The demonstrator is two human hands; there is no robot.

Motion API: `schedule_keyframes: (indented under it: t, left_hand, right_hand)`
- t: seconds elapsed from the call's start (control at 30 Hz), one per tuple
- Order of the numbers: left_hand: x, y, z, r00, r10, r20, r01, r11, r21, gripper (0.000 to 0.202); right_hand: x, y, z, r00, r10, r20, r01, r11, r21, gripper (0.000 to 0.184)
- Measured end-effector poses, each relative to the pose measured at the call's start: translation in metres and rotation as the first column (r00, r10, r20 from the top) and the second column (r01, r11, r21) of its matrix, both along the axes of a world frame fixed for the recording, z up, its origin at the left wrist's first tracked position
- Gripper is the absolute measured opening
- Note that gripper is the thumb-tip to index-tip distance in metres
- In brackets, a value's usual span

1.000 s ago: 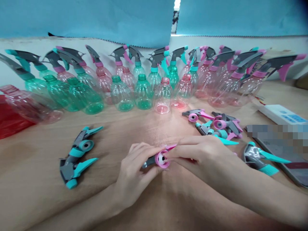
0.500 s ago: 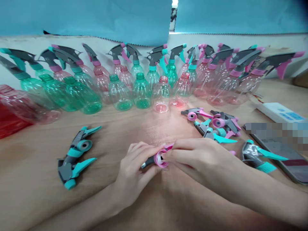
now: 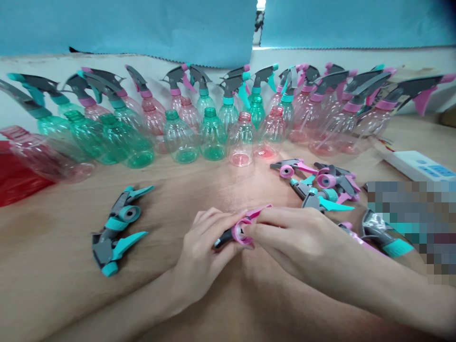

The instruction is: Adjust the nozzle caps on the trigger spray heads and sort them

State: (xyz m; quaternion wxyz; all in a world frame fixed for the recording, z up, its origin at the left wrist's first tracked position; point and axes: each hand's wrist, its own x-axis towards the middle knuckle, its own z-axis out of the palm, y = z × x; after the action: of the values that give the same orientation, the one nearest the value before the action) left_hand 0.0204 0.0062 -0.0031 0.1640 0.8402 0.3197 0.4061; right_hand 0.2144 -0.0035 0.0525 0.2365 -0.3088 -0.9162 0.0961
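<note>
Low over the table, my left hand (image 3: pixel 204 242) is closed around the grey body of a trigger spray head (image 3: pixel 239 232). Its pink collar faces up towards me, showing a white inside with a dark hole, and its pink trigger points up to the right. My right hand (image 3: pixel 288 232) is closed too, its fingertips pinching at the collar's opening; any small part between them is hidden. Left of my hands lie two loose grey and turquoise spray heads (image 3: pixel 117 223). To the right is a pile of pink and turquoise spray heads (image 3: pixel 322 183), with more (image 3: pixel 386 237) beside my right forearm.
Clear pink and green bottles (image 3: pixel 213 135) stand in rows along the back, many topped with spray heads, several open-necked. A red bag (image 3: pixel 21 178) lies at the far left. A white device (image 3: pixel 422 166) and a pixelated area are at the right.
The view has shifted slightly, so most things sit a little further right. Both hands keep hold of the spray head, and more of its pink trigger shows.
</note>
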Motion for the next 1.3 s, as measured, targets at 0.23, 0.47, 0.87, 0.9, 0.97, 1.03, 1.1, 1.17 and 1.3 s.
schedule_keyframes:
  t: [0.23, 0.47, 0.87, 0.9, 0.97, 1.03, 1.1, 1.17, 1.3]
  left_hand:
    - [0.001, -0.001, -0.001, 1.000, 0.017, -0.024, -0.016, 0.999, 0.043, 0.026]
    - [0.001, -0.001, -0.003, 0.999, 0.001, -0.038, 0.002, 0.997, 0.079, 0.027]
    - [0.002, -0.001, -0.001, 0.998, -0.023, -0.062, 0.025, 0.999, 0.045, 0.026]
    - [0.002, -0.001, -0.002, 0.998, -0.024, -0.064, 0.027, 0.999, 0.041, 0.026]
    - [0.001, -0.001, -0.001, 0.998, -0.025, -0.064, 0.027, 0.999, 0.033, 0.027]
    - [0.001, 0.000, 0.000, 0.998, -0.025, -0.054, 0.026, 0.999, 0.018, 0.027]
    - [0.000, 0.000, 0.001, 0.999, -0.026, -0.046, 0.026, 1.000, -0.008, 0.027]
    - [-0.001, -0.001, 0.002, 0.999, -0.023, -0.047, 0.021, 0.999, -0.035, 0.028]
    - [-0.001, -0.001, 0.003, 0.999, -0.021, -0.049, 0.019, 0.999, -0.047, 0.027]
  right_hand:
    - [-0.002, -0.002, -0.009, 0.999, -0.042, 0.022, 0.040, 0.995, 0.093, 0.022]
    - [-0.007, -0.007, -0.014, 0.987, -0.125, -0.105, 0.121, 0.992, -0.045, 0.021]
    - [-0.007, 0.005, 0.008, 0.920, -0.384, -0.076, 0.259, 0.742, -0.619, 0.014]
    - [-0.006, 0.006, 0.008, 0.924, -0.375, -0.069, 0.252, 0.736, -0.629, 0.014]
    - [-0.004, 0.008, 0.007, 0.940, -0.335, -0.066, 0.227, 0.757, -0.612, 0.013]
    - [0.000, 0.008, 0.005, 0.962, -0.262, -0.072, 0.184, 0.824, -0.536, 0.014]
    - [0.003, 0.007, 0.004, 0.985, -0.164, -0.062, 0.123, 0.898, -0.423, 0.015]
    - [0.005, 0.006, 0.004, 0.995, -0.099, -0.019, 0.088, 0.944, -0.317, 0.015]
    - [0.007, 0.006, 0.003, 0.996, -0.066, 0.067, 0.078, 0.977, -0.199, 0.012]
